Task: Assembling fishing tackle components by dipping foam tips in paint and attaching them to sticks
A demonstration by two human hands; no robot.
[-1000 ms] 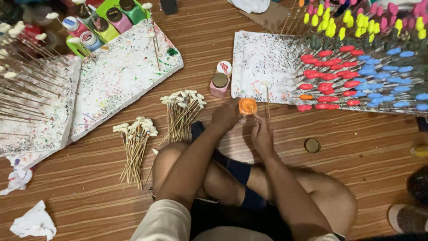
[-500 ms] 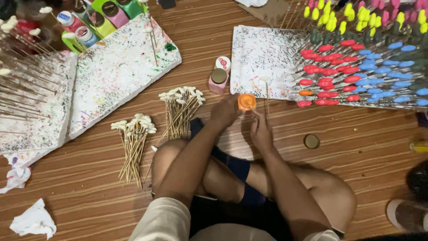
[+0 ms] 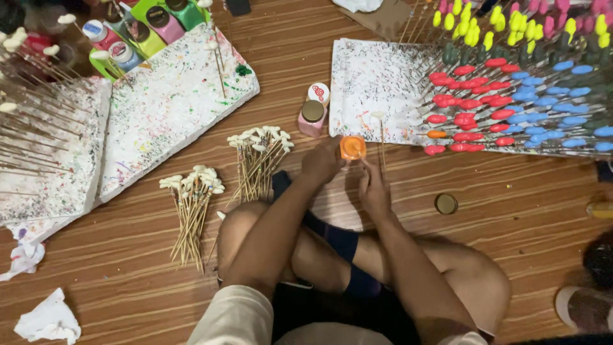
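I sit cross-legged on a wooden floor. My left hand (image 3: pixel 322 161) grips a small open jar of orange paint (image 3: pixel 352 147) standing on the floor in front of my knees. Just right of the jar, my right hand (image 3: pixel 373 191) pinches a thin wooden stick (image 3: pixel 382 142) that points away from me, its white tip (image 3: pixel 378 115) lying over the paint-spattered white foam board (image 3: pixel 377 83). The jar's round lid (image 3: pixel 446 204) lies on the floor to the right of my right hand.
Red, blue, yellow and pink painted sticks (image 3: pixel 511 108) stand in the right board. A pink paint jar (image 3: pixel 312 117) stands beside it. Two bundles of white-tipped sticks (image 3: pixel 191 204) (image 3: pixel 258 156) lie on the floor. Another spattered board (image 3: pixel 166 108), paint bottles (image 3: pixel 128 38) and crumpled tissues (image 3: pixel 50 318) are on the left.
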